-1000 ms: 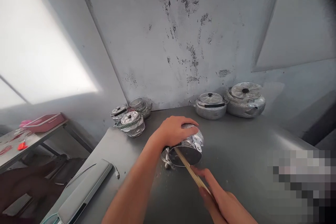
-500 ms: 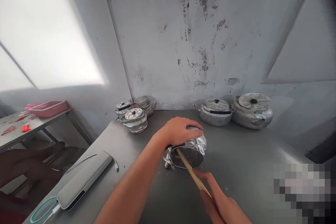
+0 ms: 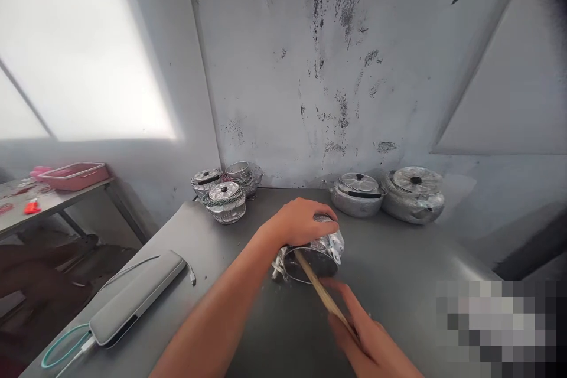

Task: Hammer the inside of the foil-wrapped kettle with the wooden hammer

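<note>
A small shiny metal pot (image 3: 316, 254) lies on its side on the grey table (image 3: 398, 266), its mouth turned toward me. My left hand (image 3: 299, 221) rests on top of it, fingers curled over the pot and holding it down. My right hand (image 3: 367, 339) grips a wooden stick (image 3: 321, 292) whose far end reaches into the pot's mouth.
Several small lidded metal pots (image 3: 225, 201) stand at the table's back left; two larger lidded pots (image 3: 358, 194) (image 3: 414, 194) stand at the back right against the stained wall. A grey power bank (image 3: 135, 298) with a cable lies at the front left. A side table holds a pink tray (image 3: 75, 175).
The view has shifted slightly. Both hands keep their hold; the pot and stick stay in nearly the same place.
</note>
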### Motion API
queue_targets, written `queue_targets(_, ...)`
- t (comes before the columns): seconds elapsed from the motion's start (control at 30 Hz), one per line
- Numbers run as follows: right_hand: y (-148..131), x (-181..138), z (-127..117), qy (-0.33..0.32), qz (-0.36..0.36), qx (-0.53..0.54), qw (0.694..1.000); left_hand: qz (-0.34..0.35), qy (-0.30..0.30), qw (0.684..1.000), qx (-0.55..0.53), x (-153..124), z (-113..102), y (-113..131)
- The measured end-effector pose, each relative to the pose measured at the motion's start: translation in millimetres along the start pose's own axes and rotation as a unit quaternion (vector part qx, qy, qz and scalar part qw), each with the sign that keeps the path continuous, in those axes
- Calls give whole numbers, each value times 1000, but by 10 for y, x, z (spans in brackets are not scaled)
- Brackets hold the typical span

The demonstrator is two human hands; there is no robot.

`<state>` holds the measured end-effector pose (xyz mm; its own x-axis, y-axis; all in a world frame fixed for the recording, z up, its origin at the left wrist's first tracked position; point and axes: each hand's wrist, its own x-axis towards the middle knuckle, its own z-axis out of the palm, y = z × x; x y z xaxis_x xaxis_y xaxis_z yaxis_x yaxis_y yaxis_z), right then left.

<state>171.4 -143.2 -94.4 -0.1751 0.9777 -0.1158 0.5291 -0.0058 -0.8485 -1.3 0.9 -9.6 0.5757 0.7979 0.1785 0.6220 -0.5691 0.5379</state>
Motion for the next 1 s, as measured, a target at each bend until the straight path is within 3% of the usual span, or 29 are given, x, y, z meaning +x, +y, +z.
queue_targets(0.23,37,0,38,-41,10,-3,999,25,79,996,26,-25,56,24)
queue_targets(0.47,-134,-24,14,-78,54,-1,996,21,126,988,89,-234,72,176)
queue_targets(0.77,-73,27,-25,-72,52,-72,993,-7,38,995,89,-472,87,184)
queue_targets(1.0,-21,22,-73,-17,-28,-167,985,-8,29,997,73,-479,100,72)
